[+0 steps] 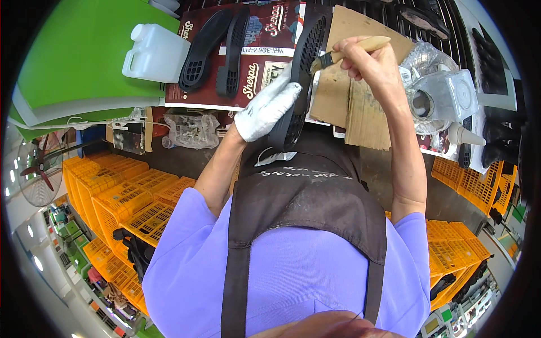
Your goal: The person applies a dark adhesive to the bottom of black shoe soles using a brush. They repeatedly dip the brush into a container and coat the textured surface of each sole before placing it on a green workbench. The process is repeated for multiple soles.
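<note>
My left hand [267, 111], in a white glove, grips a black shoe sole [309, 48] and holds it on edge, its long side running away from me. My bare right hand [367, 63] pinches a paintbrush [336, 57] with a pale wooden handle. The brush's bristles are at the right side of the sole, touching it or very close. Two more black soles, a wide one [204, 53] and a narrower one [232, 56], lie left of my gloved hand on a dark red printed sheet [222, 100].
A white jug [160, 55] stands on the green surface [84, 62] at left. Brown cardboard [360, 115] lies under my right hand. To the right are a clear plastic container [446, 97] and a white nozzle bottle [465, 136]. Orange crates [121, 191] are stacked behind me.
</note>
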